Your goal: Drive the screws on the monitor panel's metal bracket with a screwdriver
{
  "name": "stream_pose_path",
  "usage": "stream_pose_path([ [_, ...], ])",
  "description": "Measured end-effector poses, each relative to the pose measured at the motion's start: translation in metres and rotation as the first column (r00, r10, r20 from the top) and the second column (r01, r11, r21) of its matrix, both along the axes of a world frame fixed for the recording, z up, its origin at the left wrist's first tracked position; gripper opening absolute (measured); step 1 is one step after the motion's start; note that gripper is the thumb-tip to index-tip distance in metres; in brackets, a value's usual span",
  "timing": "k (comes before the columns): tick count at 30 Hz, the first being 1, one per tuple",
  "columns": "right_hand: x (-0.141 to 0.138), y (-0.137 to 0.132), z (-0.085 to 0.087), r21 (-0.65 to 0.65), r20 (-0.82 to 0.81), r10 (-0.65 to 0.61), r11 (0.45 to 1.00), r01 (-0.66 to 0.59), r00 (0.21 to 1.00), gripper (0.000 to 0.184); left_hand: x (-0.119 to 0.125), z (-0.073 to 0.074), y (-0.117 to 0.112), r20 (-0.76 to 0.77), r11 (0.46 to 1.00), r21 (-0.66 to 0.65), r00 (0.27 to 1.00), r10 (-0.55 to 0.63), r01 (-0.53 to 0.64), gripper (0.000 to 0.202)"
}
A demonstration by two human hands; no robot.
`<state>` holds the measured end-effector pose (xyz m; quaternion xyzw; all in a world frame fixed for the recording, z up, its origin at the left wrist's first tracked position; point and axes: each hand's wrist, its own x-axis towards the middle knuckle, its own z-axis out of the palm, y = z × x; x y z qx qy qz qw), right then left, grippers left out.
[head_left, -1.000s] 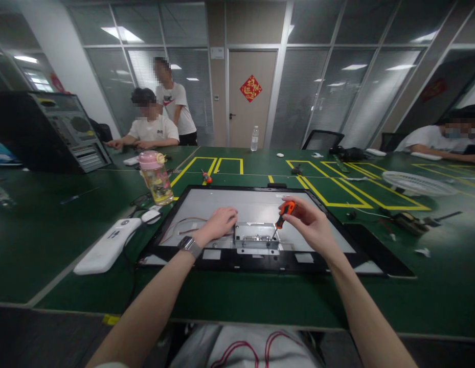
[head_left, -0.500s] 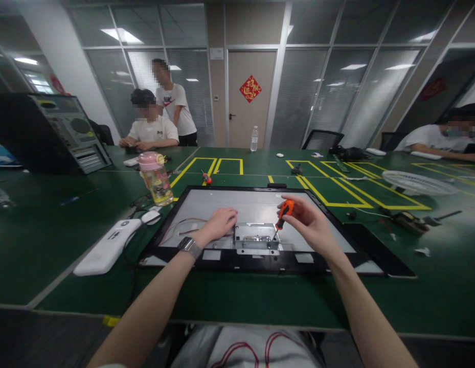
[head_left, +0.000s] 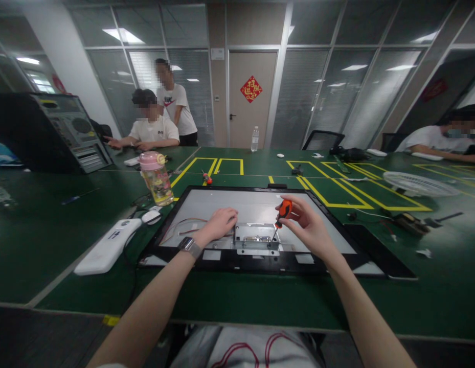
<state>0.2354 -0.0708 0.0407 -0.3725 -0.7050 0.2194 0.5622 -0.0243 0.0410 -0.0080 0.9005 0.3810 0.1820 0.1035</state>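
The right hand (head_left: pixel 307 225) is pinching the screwdriver (head_left: pixel 285 210) over the near-right corner of the metal bracket (head_left: pixel 256 231). The left hand (head_left: pixel 219 224) is lying by its far-left corner, grip unclear. Keeping the shaft (head_left: pixel 274 235) aligned should be limiting slip.

The screwdriver (head_left: pixel 285 208) has a smooth plastic handle and a thin metal shaft, its tip at a shiny bare-metal bracket (head_left: pixel 256 232) on a smooth panel (head_left: pixel 254 203) with a soft sheen, edged by a black frame (head_left: pixel 256 265) that looks like plastic. To the left lies a smooth white plastic case (head_left: pixel 107 248), near a tumbler (head_left: pixel 156 179) of clear, glossy plastic. The green tabletop (head_left: pixel 229 301) is smooth with a dull sheen, and the far door (head_left: pixel 247 122) looks like matt wood.
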Motion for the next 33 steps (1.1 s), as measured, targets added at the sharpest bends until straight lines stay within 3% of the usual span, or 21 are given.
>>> stream_pose_path([
  [5, -0.0025, -0.0036, 0.0011, -0.008, -0.019, 0.085, 0.996, -0.086, 0.996, 0.042, -0.0003, -0.0001, -0.0005, 0.001, 1.0, -0.009, 1.0, 0.01, -0.01, 0.023],
  [11, -0.0048, -0.0012, 0.0011, 0.049, 0.068, -0.132, 0.99, 0.128, 0.989, 0.044, -0.0004, 0.0001, -0.0002, 0.004, 1.0, -0.01, 1.0, 0.0, 0.0, 0.023],
  [17, -0.0046, -0.0055, 0.0029, -0.044, -0.005, 0.111, 0.993, -0.111, 0.994, 0.048, 0.0002, 0.0014, -0.0013, 0.005, 1.0, -0.015, 1.0, 0.001, -0.001, 0.023],
  [23, -0.0048, -0.0034, 0.0011, 0.015, 0.073, -0.051, 0.999, 0.05, 0.996, 0.055, 0.0, 0.0007, -0.0009, 0.009, 1.0, -0.004, 1.0, 0.001, 0.0, 0.023],
  [30, -0.0051, -0.0047, 0.0008, -0.039, 0.02, 0.162, 0.986, -0.161, 0.987, 0.053, 0.0008, 0.0024, -0.0016, -0.013, 1.0, -0.015, 1.0, 0.01, -0.01, 0.022],
  [33, -0.0071, -0.0044, 0.0012, -0.003, 0.062, 0.091, 0.996, -0.091, 0.994, 0.056, 0.0008, 0.0024, -0.0017, -0.012, 1.0, -0.01, 1.0, 0.009, -0.009, 0.022],
])
